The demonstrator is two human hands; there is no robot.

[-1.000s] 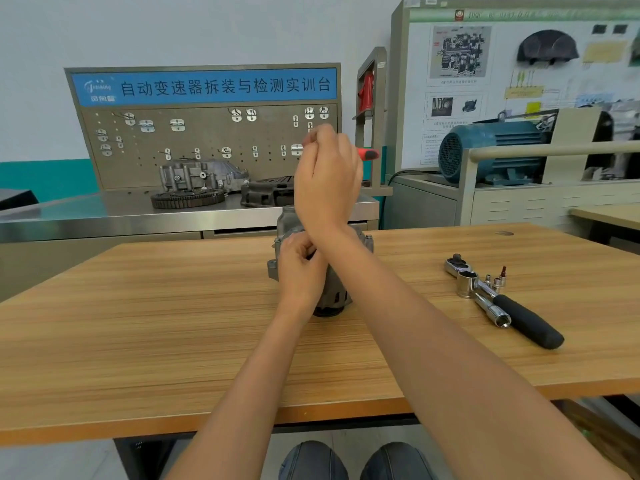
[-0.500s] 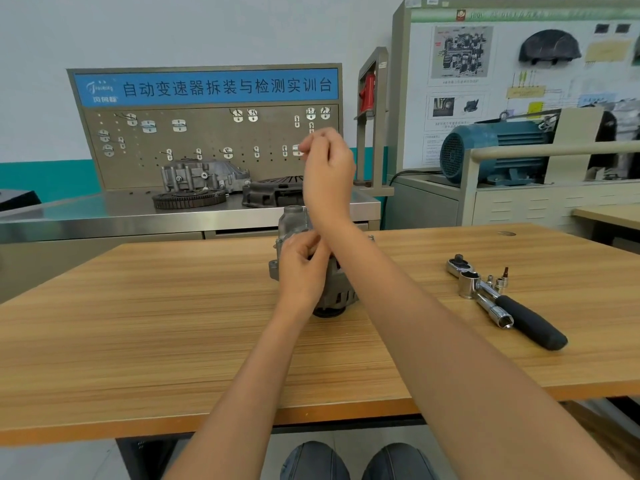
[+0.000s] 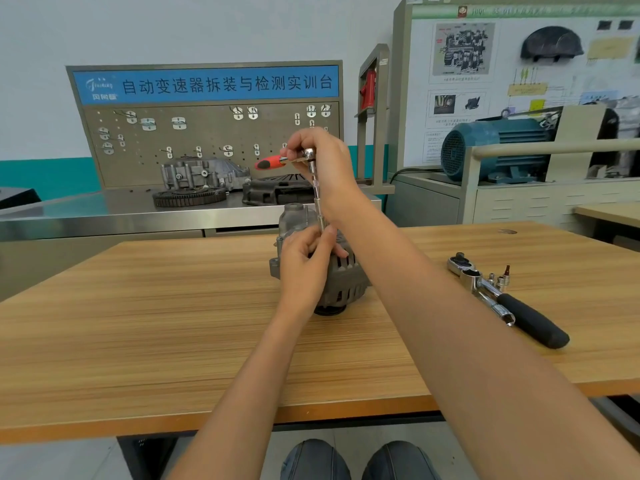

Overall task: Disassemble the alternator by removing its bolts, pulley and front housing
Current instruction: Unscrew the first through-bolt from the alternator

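A grey alternator stands on the wooden table, pulley end down. My right hand is closed around the head of a small ratchet with a red handle that points left. A long extension bar runs down from it to the alternator's top. My left hand pinches the lower end of that bar against the housing. The bolt under the socket is hidden by my fingers.
A large black-handled ratchet with a socket and several small bits lies on the table at the right. Behind, a steel bench carries a gear ring and housings before a pegboard. A teal motor sits at the back right.
The red ratchet handle has swung from pointing right, out of sight for a moment, to pointing left. My right hand turned with it above the alternator. My left hand stayed put.
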